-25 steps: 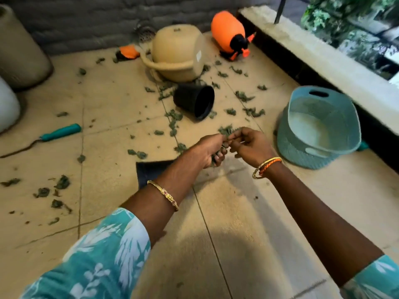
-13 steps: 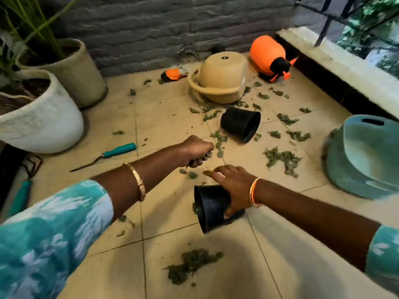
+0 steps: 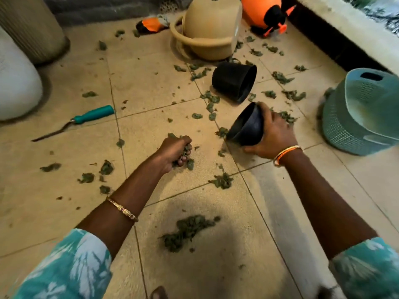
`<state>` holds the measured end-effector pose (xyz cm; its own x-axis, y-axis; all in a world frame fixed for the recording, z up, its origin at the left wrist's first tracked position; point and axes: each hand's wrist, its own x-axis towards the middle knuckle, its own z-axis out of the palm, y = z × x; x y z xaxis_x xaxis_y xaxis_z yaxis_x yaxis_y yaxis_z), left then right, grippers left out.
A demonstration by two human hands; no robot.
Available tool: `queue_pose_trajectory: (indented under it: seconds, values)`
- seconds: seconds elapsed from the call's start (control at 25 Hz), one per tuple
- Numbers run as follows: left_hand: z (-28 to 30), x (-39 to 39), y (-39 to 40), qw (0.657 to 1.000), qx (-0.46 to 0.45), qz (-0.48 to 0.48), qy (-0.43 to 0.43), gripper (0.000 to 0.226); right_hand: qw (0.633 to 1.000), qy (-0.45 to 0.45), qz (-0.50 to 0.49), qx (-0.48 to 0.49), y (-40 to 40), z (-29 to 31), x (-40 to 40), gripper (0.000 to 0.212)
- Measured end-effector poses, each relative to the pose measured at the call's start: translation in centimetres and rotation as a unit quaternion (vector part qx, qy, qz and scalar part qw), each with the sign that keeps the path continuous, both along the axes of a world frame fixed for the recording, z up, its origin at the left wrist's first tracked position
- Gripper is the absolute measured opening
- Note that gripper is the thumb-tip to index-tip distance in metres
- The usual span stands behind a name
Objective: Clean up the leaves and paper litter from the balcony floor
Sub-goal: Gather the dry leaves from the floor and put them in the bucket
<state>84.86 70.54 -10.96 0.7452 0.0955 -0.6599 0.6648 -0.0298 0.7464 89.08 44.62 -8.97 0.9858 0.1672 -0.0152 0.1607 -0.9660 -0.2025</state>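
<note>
Head view. Left hand (image 3: 175, 152), frame centre: fingers curled round a clump of leaves (image 3: 187, 157), low over the tiled floor (image 3: 151, 83). Right hand (image 3: 274, 134), centre right: clamped on a tilted black pot (image 3: 246, 128). Further leaves scattered across the floor; one pile (image 3: 187, 231) at lower centre. Teal basket (image 3: 358, 117) at right edge; second black pot (image 3: 234, 82) lying on its side, upper centre.

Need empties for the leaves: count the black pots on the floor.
2. One black pot lies on its side below the beige planter; the other pot is in the right hand. None visibly hidden.
</note>
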Motion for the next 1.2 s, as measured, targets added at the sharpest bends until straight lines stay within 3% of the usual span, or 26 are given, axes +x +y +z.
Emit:
queue_pose_trajectory:
  seconds: [0.12, 0.2, 0.32, 0.4, 0.48, 0.56, 0.64, 0.72, 0.84, 0.96, 1.08, 1.2]
  values:
    - [-0.6, -0.9, 0.0, 0.999, -0.021, 0.029, 0.001, 0.032, 0.994, 0.025, -0.103, -0.021, -2.1, 0.1, 1.1, 0.118]
    - [-0.9, -1.4, 0.5, 0.998, -0.027, 0.05, 0.0, 0.032, 0.993, -0.026, -0.116, 0.001, -1.4, -0.5, 0.5, 0.103]
    - [-1.2, -1.9, 1.4, 0.996, -0.035, 0.084, 0.006, 0.03, 0.992, -0.116, 0.037, 0.038, 3.4, -1.4, -0.4, 0.075]
    - [-1.4, -2.4, 1.6, 0.994, -0.042, 0.102, 0.011, 0.029, 0.988, -0.033, 0.148, -0.002, 6.3, -3.0, 0.3, 0.074]
    - [-1.6, -3.0, 1.8, 0.993, -0.047, 0.106, 0.019, 0.029, 0.979, 0.082, 0.176, -0.056, 7.2, -5.1, 1.6, 0.076]
    - [-2.0, -3.5, 2.0, 0.993, -0.055, 0.1, 0.024, 0.029, 0.969, 0.115, 0.202, -0.084, 6.8, -7.1, 2.5, 0.069]
    - [-2.3, -3.8, 2.4, 0.993, -0.06, 0.093, 0.028, 0.03, 0.964, 0.041, 0.242, -0.099, 5.5, -8.4, 2.4, 0.049]
    - [-2.4, -3.9, 2.5, 0.993, -0.069, 0.086, 0.032, 0.03, 0.974, -0.035, 0.205, -0.087, 4.4, -9.0, 2.3, 0.03]
    - [-2.6, -3.7, 2.4, 0.991, -0.1, 0.082, 0.045, 0.03, 0.984, -0.058, 0.167, -0.002, 3.9, -9.2, 2.0, 0.022]
    - [-3.0, -3.9, 2.0, 0.988, -0.123, 0.069, 0.061, 0.031, 0.981, -0.031, 0.027, 0.188, 5.7, -7.0, 0.6, 0.021]
    - [-3.3, -4.4, 1.4, 0.986, -0.137, 0.049, 0.085, 0.038, 0.943, 0.07, -0.039, 0.322, 8.9, -5.2, -2.2, 0.018]
    - [-3.2, -4.8, 1.1, 0.982, -0.16, 0.048, 0.088, 0.051, 0.881, 0.184, -0.016, 0.436, 12.4, -4.4, -5.2, 0.016]
